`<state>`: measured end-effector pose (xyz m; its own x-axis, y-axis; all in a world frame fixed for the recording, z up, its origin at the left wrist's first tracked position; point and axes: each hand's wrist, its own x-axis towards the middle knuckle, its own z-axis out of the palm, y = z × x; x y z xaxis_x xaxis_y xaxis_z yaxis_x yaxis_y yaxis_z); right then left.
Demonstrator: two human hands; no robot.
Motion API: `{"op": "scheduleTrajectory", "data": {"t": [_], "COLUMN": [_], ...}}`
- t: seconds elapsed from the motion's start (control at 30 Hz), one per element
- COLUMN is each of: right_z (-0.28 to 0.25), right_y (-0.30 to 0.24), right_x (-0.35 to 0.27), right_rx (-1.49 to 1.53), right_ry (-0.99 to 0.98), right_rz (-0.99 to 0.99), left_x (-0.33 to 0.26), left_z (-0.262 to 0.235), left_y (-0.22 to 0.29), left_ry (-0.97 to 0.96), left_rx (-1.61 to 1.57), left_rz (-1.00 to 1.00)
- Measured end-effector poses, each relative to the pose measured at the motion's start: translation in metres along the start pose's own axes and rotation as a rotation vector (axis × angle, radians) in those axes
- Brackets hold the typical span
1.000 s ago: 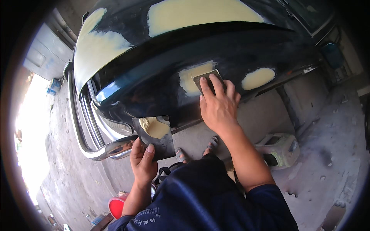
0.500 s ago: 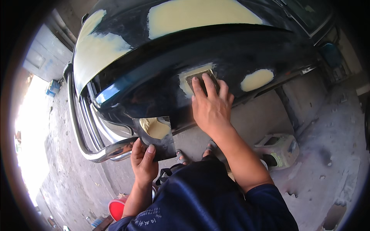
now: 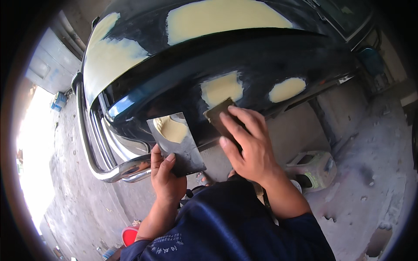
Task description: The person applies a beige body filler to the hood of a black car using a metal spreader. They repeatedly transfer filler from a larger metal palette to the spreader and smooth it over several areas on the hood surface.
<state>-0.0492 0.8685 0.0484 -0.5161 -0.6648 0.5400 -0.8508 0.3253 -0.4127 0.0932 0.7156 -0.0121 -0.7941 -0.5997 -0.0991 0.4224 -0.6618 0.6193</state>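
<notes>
My left hand (image 3: pixel 167 174) grips the lower edge of a dark, flat mixing board (image 3: pixel 185 154), with a mound of cream body filler (image 3: pixel 173 130) near its top. In my right hand (image 3: pixel 254 145) is a dark, thin putty spreader (image 3: pixel 221 116), fingers laid along it and thumb at its side. The spreader is held just below a cream filler patch (image 3: pixel 222 88) on the black vehicle fender (image 3: pixel 174 93); whether it touches the panel I cannot tell. A smaller oval filler patch (image 3: pixel 287 89) lies to the right on the same panel.
Large filler patches cover the hood (image 3: pixel 226 19) and its front corner. A chrome bumper bar (image 3: pixel 109 175) curves round the vehicle's front at left. A red bucket (image 3: pixel 129 236) stands by my left elbow, and a worn plastic stool (image 3: pixel 311 171) sits on the concrete floor at right.
My right hand has drawn the spreader off the middle filler patch, down toward me, uncovering the patch. My left hand has raised the board slightly and tilted it.
</notes>
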Motion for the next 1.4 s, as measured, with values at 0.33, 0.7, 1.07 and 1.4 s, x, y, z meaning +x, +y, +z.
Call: {"op": "scheduleTrajectory", "data": {"t": [0.33,0.7,1.07,1.4], "right_z": [0.008,0.052,0.029,0.042], "right_y": [0.020,0.022,0.017,0.037], "right_x": [-0.019,0.035,0.004,0.020], "right_rx": [0.296,-0.441,-0.397,-0.459], "right_ry": [-0.215,-0.073,-0.256,-0.194], "right_rz": [-0.148,0.170,0.209,0.232], "left_x": [0.011,0.007,0.003,0.003], "left_z": [0.022,0.009,-0.001,-0.004], "left_y": [0.004,0.010,0.010,0.007], "left_ry": [-0.026,0.014,0.004,-0.032], "left_rx": [0.057,0.033,0.019,0.040], "left_rz": [0.140,0.137,0.150,0.116]}}
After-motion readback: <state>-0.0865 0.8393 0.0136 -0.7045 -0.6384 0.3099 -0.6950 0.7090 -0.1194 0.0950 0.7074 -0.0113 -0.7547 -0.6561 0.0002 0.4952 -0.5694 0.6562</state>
